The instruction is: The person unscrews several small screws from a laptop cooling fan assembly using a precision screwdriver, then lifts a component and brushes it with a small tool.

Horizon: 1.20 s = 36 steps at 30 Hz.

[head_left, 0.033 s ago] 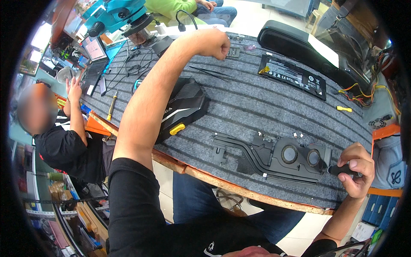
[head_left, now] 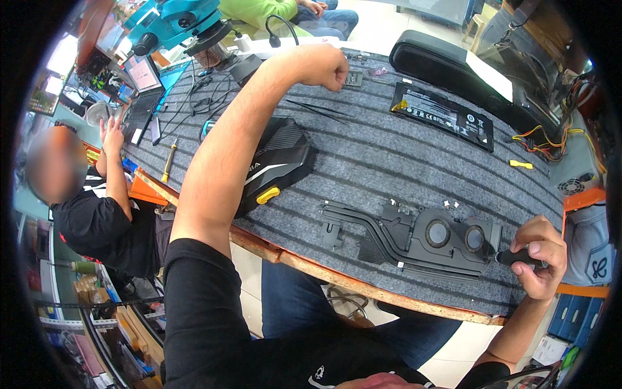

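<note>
Grey striped mat (head_left: pixel 369 155) covered the desk (head_left: pixel 304 264); wooden edge toward the wearer. Flat black cooling unit (head_left: pixel 414 241) with two round fans lay on the mat, near side, right of centre, its long pipes running left.

Right hand (head_left: pixel 543 259) at the near right, just beyond the unit's right end. Its grip was clamped on a small black tool (head_left: pixel 520 257), held between thumb and fingers, narrow end pointing left at the unit; could not tell whether the two touched.

Left hand (head_left: pixel 327 67) reached out to the far side, forearm crossing over a black box (head_left: pixel 288 155). Fingers curled in, knuckles outward; could not tell whether that grip held anything. Small grey piece (head_left: pixel 353 79) lay just to its right.

A yellow clip-like piece (head_left: pixel 267 195) sat at the box's near edge. Far right: flat black battery (head_left: pixel 444 118) lying on the mat, a long black case (head_left: pixel 440 63) behind it. Small yellow strip (head_left: pixel 520 165) nearer, by a bundle of coloured wires (head_left: pixel 551 146).

Far left: yellow-handled screwdriver (head_left: pixel 170 162) on the mat, turquoise microscope (head_left: pixel 184 23) beyond it. Co-worker in a black shirt (head_left: pixel 97 227) at the left, one hand raised.
</note>
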### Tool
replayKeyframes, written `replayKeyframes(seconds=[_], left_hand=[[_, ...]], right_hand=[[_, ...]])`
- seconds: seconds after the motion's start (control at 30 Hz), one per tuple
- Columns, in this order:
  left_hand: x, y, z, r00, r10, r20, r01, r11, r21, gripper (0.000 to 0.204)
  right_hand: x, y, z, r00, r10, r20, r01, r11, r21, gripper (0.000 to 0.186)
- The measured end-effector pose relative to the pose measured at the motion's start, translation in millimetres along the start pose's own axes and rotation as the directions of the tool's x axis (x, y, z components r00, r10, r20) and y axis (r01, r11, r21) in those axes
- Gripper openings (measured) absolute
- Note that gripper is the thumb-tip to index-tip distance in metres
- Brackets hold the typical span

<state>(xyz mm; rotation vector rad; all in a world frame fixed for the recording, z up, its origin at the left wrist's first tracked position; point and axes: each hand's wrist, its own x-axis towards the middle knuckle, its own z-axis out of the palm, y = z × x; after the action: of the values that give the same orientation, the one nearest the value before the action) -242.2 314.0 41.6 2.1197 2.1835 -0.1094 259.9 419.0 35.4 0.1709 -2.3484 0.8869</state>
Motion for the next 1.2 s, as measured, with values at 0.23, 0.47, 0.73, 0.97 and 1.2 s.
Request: replayKeyframes(seconds=[0.23, 0.47, 0.73, 0.97, 1.2], left_hand=[[7, 1, 6, 0.999, 0.022, 0.028, -0.024, 0.998, 0.055, 0.015], [2, -8, 2, 0.999, 0.022, -0.024, -0.021, 1.000, 0.011, 0.016], [-2, -25, 1, 0.992, -0.042, -0.121, 0.031, 0.996, -0.088, 0.013], [8, -28, 13, 0.994, -0.030, -0.106, 0.029, 1.000, -0.006, 0.016], [10, -31, 11, 0.995, -0.022, -0.098, 0.018, 0.999, -0.042, 0.016]], right_hand=[[1, 0, 0, 1.000, -0.003, 0.004, 0.003, 1.000, 0.000, 0.040], [1, 0, 0, 1.000, 0.001, 0.005, -0.001, 1.000, 0.004, 0.040], [0, -1, 1, 1.000, 0.002, -0.002, -0.002, 1.000, 0.000, 0.038], [0, -2, 2, 1.000, 0.007, -0.013, -0.007, 1.000, -0.010, 0.038], [0, -1, -1, 1.000, -0.001, -0.010, 0.000, 1.000, -0.003, 0.038]])
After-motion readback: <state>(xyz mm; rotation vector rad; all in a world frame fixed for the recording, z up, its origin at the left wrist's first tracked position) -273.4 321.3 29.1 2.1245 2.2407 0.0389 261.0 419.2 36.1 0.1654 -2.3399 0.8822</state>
